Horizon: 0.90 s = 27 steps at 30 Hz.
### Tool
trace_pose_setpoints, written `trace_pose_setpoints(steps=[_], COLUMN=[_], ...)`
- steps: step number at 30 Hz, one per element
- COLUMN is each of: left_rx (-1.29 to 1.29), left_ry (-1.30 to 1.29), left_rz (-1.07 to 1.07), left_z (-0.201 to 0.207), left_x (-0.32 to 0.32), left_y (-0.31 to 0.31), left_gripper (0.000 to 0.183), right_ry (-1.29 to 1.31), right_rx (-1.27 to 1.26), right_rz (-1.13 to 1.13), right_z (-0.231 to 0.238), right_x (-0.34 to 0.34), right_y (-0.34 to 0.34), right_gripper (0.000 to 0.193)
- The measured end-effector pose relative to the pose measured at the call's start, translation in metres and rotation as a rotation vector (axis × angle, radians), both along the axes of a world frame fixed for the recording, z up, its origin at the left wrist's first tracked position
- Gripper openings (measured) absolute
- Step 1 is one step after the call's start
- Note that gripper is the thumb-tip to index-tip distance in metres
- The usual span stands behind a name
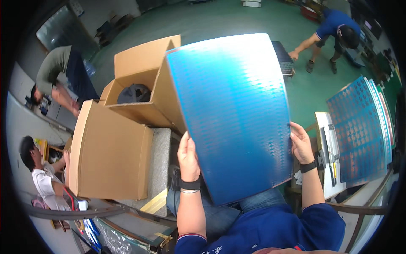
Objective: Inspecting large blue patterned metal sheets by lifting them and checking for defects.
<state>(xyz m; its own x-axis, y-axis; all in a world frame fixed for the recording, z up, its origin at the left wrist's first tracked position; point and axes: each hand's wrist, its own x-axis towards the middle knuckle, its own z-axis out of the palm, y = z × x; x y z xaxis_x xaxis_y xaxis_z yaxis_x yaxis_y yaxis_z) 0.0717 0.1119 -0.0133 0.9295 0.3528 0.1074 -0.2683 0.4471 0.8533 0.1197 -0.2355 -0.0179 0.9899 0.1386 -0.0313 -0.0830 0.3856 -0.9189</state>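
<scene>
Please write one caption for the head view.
Left hand and right hand hold a blue sheet near an open cardboard box.

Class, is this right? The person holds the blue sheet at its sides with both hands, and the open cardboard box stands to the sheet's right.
The side is wrong: the head view shows the open cardboard box to the left of the blue sheet. The rest stands.

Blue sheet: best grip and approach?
Probably its two long side edges, coming from left and right: the sheet is flat, thin and broad, so the edges offer the pinch. The left hand and right hand hold it there.
</scene>
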Motion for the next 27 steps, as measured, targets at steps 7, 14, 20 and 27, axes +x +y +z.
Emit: trace_pose_setpoints(steps=[7, 14, 20, 27], left_rx=[-0.161, -0.043, 0.022, -0.027], left_ry=[0.033, 0.138, 0.203, 0.267], left_rz=[-0.01, 0.01, 0.02, -0.019], left_z=[-0.003, -0.011, -0.005, -0.013], left_x=[0.001, 0.004, 0.005, 0.002], left_y=[0.005, 0.007, 0.017, 0.016], left_gripper=[0.036, 0.044, 0.044, 0.03], right_ry=[0.108, 0.182, -0.128, -0.335], right_rx=[0.184, -0.09, -0.294, -0.876], right_rz=[0.132, 0.209, -0.144, -0.565], right_z=[0.004, 0.008, 0.036, -0.017], right_x=[-0.011, -0.021, 0.015, 0.052], right_y=[-0.001, -0.003, 0.015, 0.069], right_gripper=[0.051, 0.043, 0.027, 0.028])
